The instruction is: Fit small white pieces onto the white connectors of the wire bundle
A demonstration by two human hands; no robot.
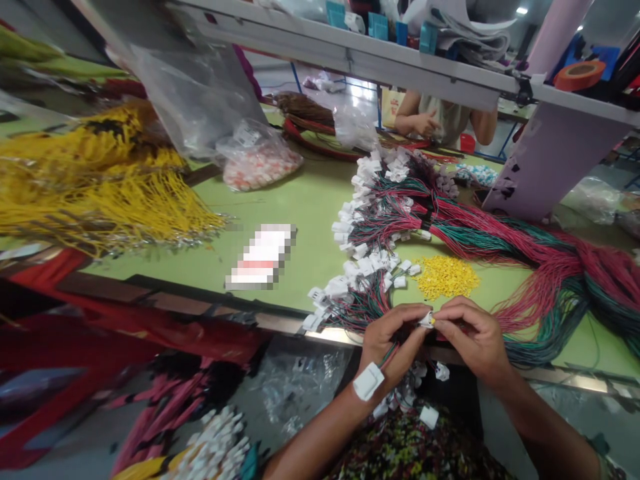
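Both hands pinch a small white connector [427, 320] closed between thumbs and fingers, just below the heap of yellow parts [445, 277]. The left hand [390, 341] and right hand [473, 337] meet at it, fingertips touching, and a thin wire runs down past the left palm. A white plastic piece [369, 381] sits on the left wrist. Connectors hang below the hands, over the metal-trimmed bench edge [330, 337], which passes beneath both wrists and leaves the hands little room, with wires close on either side.

Left of the heap, white-ended red and green wire bundles [400, 213] sprawl across the green workbench [310, 220], spreading right past it. Further left lie a pixelated white packet [260, 257] and a mass of yellow wires [100, 193]. Beyond, a clear plastic bag [257, 163] holds pink-and-white parts.

Farther off, past the heap, a shelf edge [340, 47] crosses the view, with teal holders [379, 27] on it. Behind it, a co-worker's hand [426, 123] rests near a red bowl [467, 143].
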